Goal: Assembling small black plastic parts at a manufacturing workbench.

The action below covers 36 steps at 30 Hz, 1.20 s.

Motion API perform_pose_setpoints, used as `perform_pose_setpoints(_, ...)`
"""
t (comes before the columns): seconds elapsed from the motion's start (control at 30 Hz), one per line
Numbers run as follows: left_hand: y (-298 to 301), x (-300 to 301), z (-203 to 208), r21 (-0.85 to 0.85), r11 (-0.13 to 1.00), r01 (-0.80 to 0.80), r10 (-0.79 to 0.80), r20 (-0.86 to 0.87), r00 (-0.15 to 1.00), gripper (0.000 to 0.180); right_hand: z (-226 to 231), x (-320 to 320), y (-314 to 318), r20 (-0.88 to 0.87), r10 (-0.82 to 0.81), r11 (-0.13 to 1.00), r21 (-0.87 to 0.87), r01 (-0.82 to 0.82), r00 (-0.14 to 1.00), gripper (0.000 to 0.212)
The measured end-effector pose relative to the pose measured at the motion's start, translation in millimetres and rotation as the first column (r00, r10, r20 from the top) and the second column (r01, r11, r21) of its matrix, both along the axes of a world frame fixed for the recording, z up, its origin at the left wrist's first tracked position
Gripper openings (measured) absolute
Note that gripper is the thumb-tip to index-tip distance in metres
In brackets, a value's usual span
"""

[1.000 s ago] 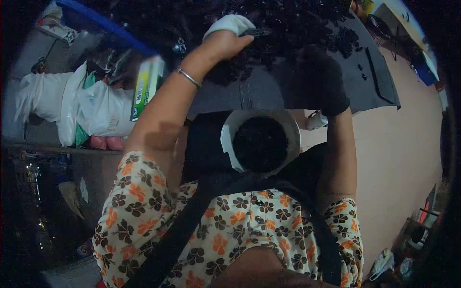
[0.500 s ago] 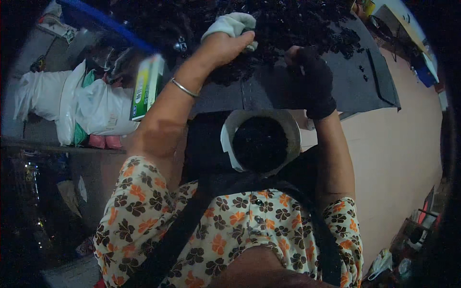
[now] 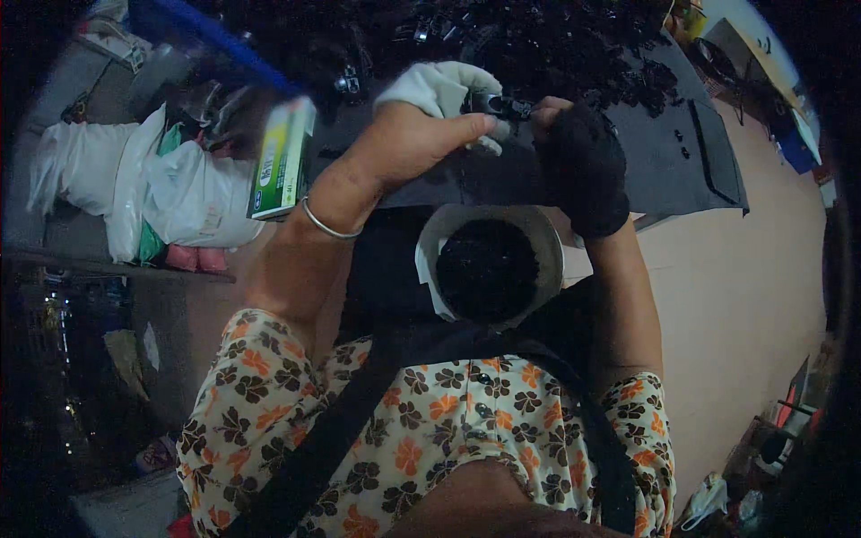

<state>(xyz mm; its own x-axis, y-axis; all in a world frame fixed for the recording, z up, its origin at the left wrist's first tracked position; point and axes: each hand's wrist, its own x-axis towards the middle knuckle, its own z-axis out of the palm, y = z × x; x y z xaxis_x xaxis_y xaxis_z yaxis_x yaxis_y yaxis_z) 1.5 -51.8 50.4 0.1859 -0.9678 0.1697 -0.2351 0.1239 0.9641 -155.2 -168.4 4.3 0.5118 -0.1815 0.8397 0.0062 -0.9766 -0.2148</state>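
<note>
My left hand, in a white glove that leaves the thumb bare, is closed on a small black part with a shiny face. Its exact kind is not clear. My right hand, in a black glove with bare fingertips, pinches that part's right end. Both hands are above the near edge of a dark work surface. Beyond them lies a spread of small black pieces, some glinting. A loose shiny metal piece sits left of my left hand.
Below the surface's edge, close to my body, stands a pale round bucket with black contents. On the left are a green and white box, white plastic bags and a blue bar. A wire basket stands at lower right.
My left hand has shifted slightly right and turned, so the shiny black part now shows between both hands. My right hand has moved slightly nearer my body.
</note>
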Motion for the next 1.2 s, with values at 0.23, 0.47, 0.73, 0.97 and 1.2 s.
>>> perform_pose_setpoints(0.23,1.3,3.4,-4.3,-0.035,0.999,0.022,-0.018,0.092,0.996,0.022,7.1,-2.9,4.6,-0.114,0.034,0.997,-0.058,-0.041,0.993,0.018)
perform_pose_setpoints(0.47,11.4,-2.5,-10.6,-0.024,0.996,-0.083,0.081,-0.049,0.995,0.018,-0.5,-3.5,8.0,-0.161,0.037,0.985,-0.158,-0.063,0.986,0.023)
perform_pose_setpoints(0.73,28.8,-5.7,-18.5,-0.183,0.977,-0.109,0.179,0.432,0.884,0.018,-13.5,6.3,23.3,-0.064,0.379,0.664,0.714,-0.223,0.923,0.023)
perform_pose_setpoints(0.97,11.3,24.4,-8.1,0.158,0.987,-0.030,-0.062,0.543,0.837,0.030,5.2,-5.0,9.0,-0.494,0.491,0.755,0.652,-0.067,0.717,0.028)
perform_pose_setpoints(1.2,-97.0,64.6,-33.8,-0.144,0.912,-0.383,0.283,0.898,0.337,0.027,-22.7,-15.6,-48.3,-0.393,-0.357,0.913,0.048,0.406,0.848,0.033)
